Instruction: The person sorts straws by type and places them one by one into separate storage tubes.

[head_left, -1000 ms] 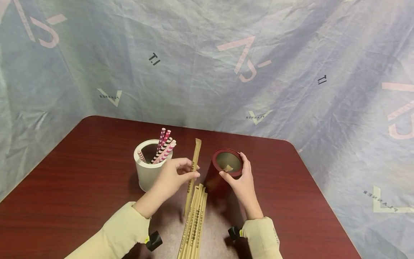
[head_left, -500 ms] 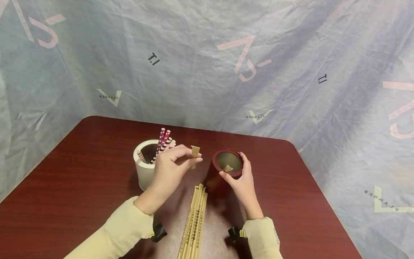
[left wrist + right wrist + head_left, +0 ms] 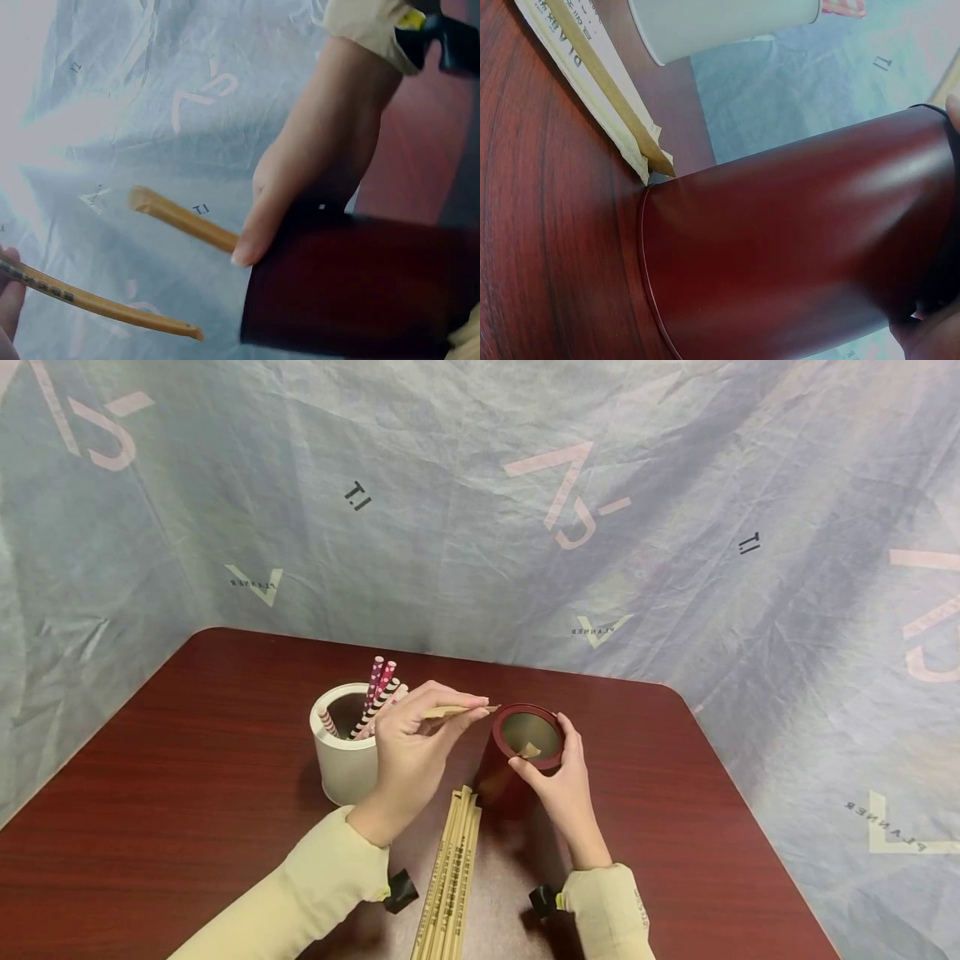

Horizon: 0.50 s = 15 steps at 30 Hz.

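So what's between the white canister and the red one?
In the head view: the left hand, pinching a slim tan stick, and, on the table, the far end of the tan bundle, nearer the red canister.

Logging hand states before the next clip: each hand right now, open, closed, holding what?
Left hand: closed, pinching a slim brown packet.
Right hand: closed round the top of the dark red canister.
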Available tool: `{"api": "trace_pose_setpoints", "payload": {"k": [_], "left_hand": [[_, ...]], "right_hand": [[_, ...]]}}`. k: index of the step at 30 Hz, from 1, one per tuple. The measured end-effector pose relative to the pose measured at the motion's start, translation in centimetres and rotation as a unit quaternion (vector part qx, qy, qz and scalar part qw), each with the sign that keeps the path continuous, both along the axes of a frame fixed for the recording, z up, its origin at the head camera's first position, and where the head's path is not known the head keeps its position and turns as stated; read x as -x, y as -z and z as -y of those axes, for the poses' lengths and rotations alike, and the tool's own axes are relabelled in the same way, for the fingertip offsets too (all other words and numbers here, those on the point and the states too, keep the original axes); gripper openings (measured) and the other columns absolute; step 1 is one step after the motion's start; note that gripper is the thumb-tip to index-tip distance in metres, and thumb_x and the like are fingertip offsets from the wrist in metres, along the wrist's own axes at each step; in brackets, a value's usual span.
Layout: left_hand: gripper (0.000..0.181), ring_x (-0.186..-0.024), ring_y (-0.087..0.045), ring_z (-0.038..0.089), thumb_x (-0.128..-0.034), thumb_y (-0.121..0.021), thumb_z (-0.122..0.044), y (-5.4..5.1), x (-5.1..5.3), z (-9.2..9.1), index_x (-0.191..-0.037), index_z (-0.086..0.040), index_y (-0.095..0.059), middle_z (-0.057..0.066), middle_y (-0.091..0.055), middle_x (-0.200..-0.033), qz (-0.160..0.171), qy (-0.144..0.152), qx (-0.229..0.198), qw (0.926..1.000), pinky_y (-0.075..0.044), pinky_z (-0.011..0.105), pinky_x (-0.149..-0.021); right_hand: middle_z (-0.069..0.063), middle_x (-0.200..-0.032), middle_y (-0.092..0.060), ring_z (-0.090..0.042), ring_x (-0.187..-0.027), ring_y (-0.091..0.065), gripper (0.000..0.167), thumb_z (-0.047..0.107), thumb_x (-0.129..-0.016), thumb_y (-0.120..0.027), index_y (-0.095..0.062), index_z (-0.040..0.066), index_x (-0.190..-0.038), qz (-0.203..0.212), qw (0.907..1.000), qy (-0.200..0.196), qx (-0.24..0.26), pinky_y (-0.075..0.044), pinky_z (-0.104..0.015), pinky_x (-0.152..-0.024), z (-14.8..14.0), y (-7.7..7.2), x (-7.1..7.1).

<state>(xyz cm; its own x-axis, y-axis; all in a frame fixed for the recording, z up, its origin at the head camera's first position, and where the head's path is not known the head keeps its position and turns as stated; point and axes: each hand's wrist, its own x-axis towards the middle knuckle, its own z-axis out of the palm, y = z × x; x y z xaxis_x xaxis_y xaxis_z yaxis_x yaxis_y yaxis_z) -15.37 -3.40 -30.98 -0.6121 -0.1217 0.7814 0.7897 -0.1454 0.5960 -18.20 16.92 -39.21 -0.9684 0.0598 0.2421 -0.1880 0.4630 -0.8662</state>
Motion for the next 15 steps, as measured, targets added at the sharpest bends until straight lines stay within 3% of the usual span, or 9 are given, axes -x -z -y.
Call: {"api": "trace_pose_setpoints", "payload": {"k": [6, 11, 15], "left_hand": [[0.010, -0.082, -0.072, 0.012, -0.0828, -0.068, 0.006, 1.1, 1.0, -1.2, -0.089, 0.013, -0.068, 0.021, -0.068, -0.089, 0.001, 0.040, -0.035, 0.9986, -0.057, 0.026, -0.077], [0.006, -0.077, -0.071, 0.012, -0.0822, -0.071, 0.002, 2.5, 1.5, -2.2, -0.086, 0.007, -0.070, 0.022, -0.070, -0.088, 0.028, 0.018, -0.007, 0.9994, -0.057, 0.023, -0.071], [0.005, -0.079, -0.069, 0.015, -0.0814, -0.072, 0.000, 3.3, 2.0, -2.7, -0.086, 0.003, -0.073, 0.018, -0.072, -0.089, 0.020, -0.006, 0.038, 0.9991, -0.057, 0.023, -0.070]], "right_hand": [[-0.011, -0.152, -0.032, -0.028, -0.132, -0.042, 0.091, 0.028, -0.081, -0.076, -0.022, 0.015, -0.153, 0.000, 1.0000, 0.000, -0.006, -0.039, -0.049, -0.104, 0.1, -0.1, -0.1], [-0.011, -0.152, -0.032, -0.027, -0.130, -0.043, 0.091, 0.029, -0.082, -0.077, -0.022, 0.014, -0.153, 0.000, 1.0000, 0.001, -0.007, -0.042, -0.047, -0.102, 0.1, -0.1, -0.1], [-0.011, -0.152, -0.032, -0.027, -0.129, -0.044, 0.091, 0.028, -0.082, -0.076, -0.022, 0.014, -0.153, -0.002, 1.0000, 0.000, -0.006, -0.042, -0.046, -0.101, 0.1, -0.1, -0.1]]}}
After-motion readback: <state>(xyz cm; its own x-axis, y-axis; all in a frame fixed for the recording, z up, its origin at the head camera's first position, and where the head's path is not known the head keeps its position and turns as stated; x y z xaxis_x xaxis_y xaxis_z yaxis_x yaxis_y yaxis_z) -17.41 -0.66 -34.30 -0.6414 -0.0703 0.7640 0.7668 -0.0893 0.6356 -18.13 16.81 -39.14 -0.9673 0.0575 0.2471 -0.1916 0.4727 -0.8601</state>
